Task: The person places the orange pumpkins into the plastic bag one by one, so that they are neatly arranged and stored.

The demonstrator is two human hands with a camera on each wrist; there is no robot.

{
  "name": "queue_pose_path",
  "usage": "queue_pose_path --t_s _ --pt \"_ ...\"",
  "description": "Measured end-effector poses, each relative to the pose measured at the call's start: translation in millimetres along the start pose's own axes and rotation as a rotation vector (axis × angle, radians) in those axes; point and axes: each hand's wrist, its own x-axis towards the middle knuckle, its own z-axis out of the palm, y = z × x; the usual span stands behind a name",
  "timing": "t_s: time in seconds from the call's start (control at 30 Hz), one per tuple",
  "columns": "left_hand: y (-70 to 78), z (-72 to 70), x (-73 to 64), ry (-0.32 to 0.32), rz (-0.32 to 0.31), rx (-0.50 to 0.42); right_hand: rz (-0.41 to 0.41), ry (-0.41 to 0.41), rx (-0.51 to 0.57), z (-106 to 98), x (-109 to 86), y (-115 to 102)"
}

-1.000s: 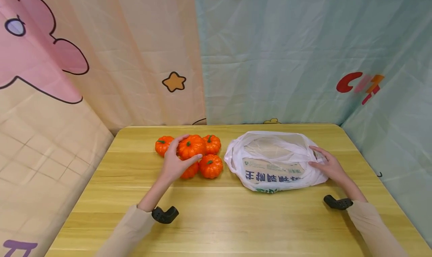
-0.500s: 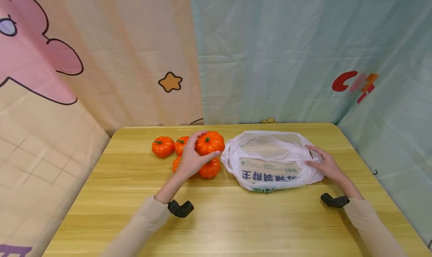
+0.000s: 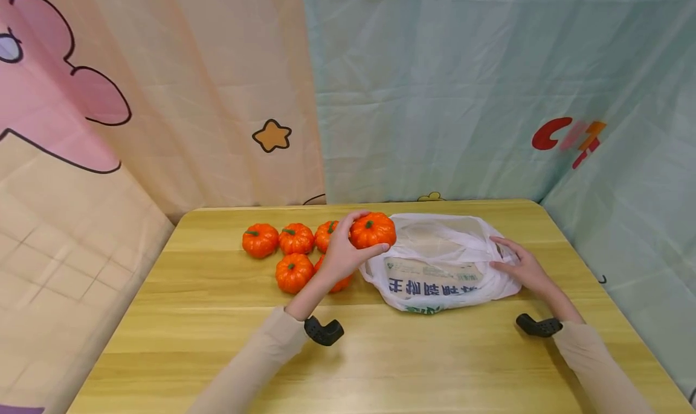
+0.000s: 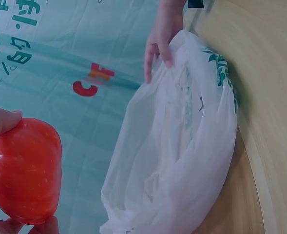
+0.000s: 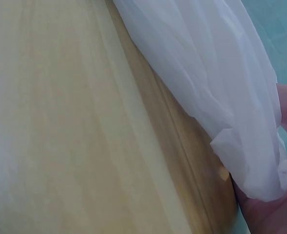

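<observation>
My left hand (image 3: 341, 254) holds a small orange pumpkin (image 3: 373, 230) with a green stem, thumb on the near side and fingers behind. It is raised at the left rim of a white plastic bag (image 3: 435, 285) printed with dark characters, overlapping that rim in the head view. In the left wrist view the pumpkin (image 4: 26, 173) appears left of the bag's mouth. My right hand (image 3: 524, 269) grips the bag's right edge, its fingertips over the rim of the spread mouth. White plastic (image 5: 250, 165) lies between thumb and fingers in the right wrist view.
Several more orange pumpkins (image 3: 294, 273) stand grouped on the wooden table (image 3: 380, 359), left of the bag, one partly behind my left forearm. Printed curtains (image 3: 457, 100) rise behind the table and along both sides. A black wrist mount (image 3: 324, 330) sits below my left hand.
My left hand has carried the pumpkin rightward from above the group to the bag's left rim, uncovering pumpkins behind it. My right hand stays at the bag's right edge.
</observation>
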Motion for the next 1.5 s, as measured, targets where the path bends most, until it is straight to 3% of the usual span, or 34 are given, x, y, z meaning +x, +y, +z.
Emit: queue_pose_path --t_s 0.37,0.93,1.5 --pt "7.5 36.3 12.5 -0.059 -0.021 -0.043 -0.025 -0.001 0.004 0.3 3.1 -1.1" --pt "13.3 95.0 43.3 -0.138 -0.024 0.0 -0.014 0.0 0.002 1.3 6.4 -0.6" --pt "7.8 154.2 53.8 -0.195 -0.047 0.038 -0.005 -0.005 0.015 -1.1 0.3 -0.1"
